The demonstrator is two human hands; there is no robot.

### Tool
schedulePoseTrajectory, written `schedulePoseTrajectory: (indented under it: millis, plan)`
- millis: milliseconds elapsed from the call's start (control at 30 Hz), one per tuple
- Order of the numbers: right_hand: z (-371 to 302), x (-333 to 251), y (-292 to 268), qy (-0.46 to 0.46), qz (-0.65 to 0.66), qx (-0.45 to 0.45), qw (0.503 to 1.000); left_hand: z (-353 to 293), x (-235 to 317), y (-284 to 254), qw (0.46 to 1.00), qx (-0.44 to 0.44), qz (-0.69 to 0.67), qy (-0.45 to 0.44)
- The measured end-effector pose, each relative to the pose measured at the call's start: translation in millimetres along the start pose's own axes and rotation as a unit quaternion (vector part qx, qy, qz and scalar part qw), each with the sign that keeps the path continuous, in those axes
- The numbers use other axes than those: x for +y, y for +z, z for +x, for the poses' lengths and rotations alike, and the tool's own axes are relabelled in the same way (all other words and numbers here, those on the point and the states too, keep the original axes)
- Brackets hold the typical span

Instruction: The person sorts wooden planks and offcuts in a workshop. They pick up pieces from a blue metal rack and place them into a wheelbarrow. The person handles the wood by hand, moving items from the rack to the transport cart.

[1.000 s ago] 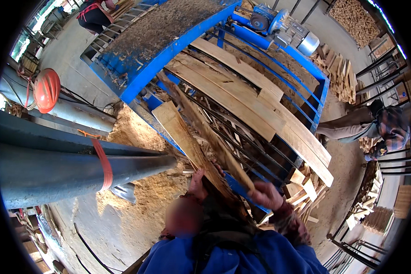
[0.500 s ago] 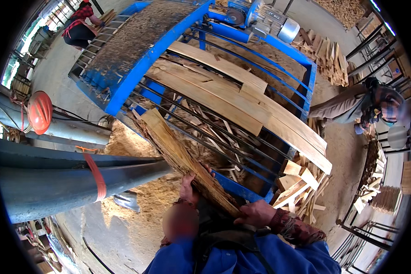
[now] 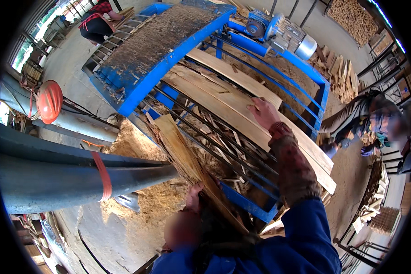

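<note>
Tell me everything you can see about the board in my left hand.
The board is long, wooden, yellowish with brown streaks, its far end cut straight. It slants from upper left to lower right. The left hand grips it toward the near end; a rough, barky strip lies along its left side.

The head view looks down and forward from the person's head, through the left of two side-by-side fisheye lenses. The blue cloth sleeve of the bare right hand comes in close from the bottom edge; the blue metal-framed machine spans the near middle, and a stack of pale tan wood is far off at upper right.
</note>
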State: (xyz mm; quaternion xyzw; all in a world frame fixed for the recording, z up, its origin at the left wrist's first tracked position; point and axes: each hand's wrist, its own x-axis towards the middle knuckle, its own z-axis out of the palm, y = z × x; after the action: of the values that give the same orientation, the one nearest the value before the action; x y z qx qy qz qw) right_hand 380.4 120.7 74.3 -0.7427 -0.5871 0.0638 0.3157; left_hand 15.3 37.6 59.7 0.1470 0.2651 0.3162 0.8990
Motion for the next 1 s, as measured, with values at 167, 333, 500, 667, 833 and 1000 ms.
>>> schedulePoseTrajectory:
  millis: [167,333,500,667,833,1000]
  plan:
    - [52.6,19.3,42.3,0.054,-0.095,-0.095,0.989,-3.0,-2.8,-10.8,0.999,0.030,-0.012,-0.003]
    - [73.3,14.8,44.9,0.087,-0.127,-0.140,0.978,-3.7,-2.4,-16.7,0.999,0.034,-0.017,-0.017]
    - [89.3,14.8,38.8,0.081,-0.178,-0.201,0.960,-3.9,1.3,-18.2,0.998,0.023,-0.023,-0.052]
    - [88.4,24.7,41.2,0.047,-0.187,-0.147,0.970,-1.8,0.1,-23.0,0.998,0.035,-0.024,-0.042]
    - [87.3,11.8,36.7,0.098,-0.173,-0.184,0.963,-1.5,-1.6,-25.8,0.998,0.042,-0.030,-0.037]
    - [87.6,12.2,33.1,0.109,-0.159,-0.185,0.964,-0.4,-0.2,-27.4,0.997,0.038,-0.041,-0.058]
